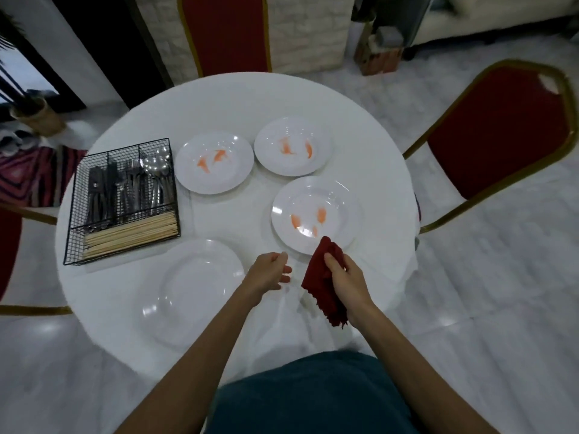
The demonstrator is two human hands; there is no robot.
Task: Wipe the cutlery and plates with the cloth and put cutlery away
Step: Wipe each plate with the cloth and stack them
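Note:
Several white plates lie on a round white table (238,98). Three carry orange smears: one at the back left (214,162), one at the back right (293,146) and a nearer one (316,214) on the right. A plate without smears (200,292) sits at the near left. My right hand (344,281) grips a dark red cloth (322,277) just in front of the near smeared plate, the cloth's tip touching its rim. My left hand (271,270) hovers beside it, fingers loosely curled, holding nothing. A black wire basket (123,198) on the left holds cutlery and wooden chopsticks.
Red chairs with gold frames stand around the table: one at the back (227,32), one at the right (498,133), and part of one at the left (12,245). A striped fabric lies on the floor at the far left (34,180).

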